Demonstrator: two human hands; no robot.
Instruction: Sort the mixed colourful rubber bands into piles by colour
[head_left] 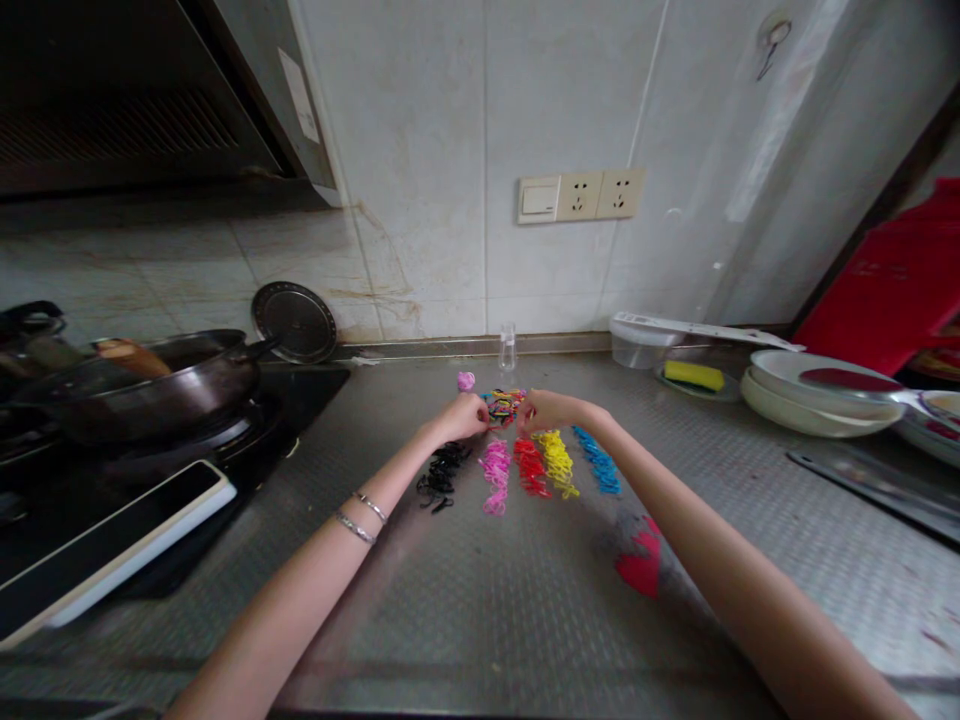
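A mixed pile of small coloured bands (504, 407) lies on the metal counter between my hands. My left hand (469, 416) touches the pile's left side, fingers pinched together; whatever is in them is too small to name. At the right side is my right hand (534, 410), its fingers also closed on something I cannot make out. Nearer me are separate heaps of black bands (444, 475), pink bands (495, 473), red bands (531, 467), yellow bands (557, 462) and blue bands (598, 460). A pink bundle (466, 381) sits behind my left hand.
Behind the pile stands a clear bottle (508, 347). On the left are a pan (180, 375) on the stove and a white-edged device (127, 540). To the right are a yellow sponge (694, 376), stacked bowls (810, 405) and a knife (877, 490).
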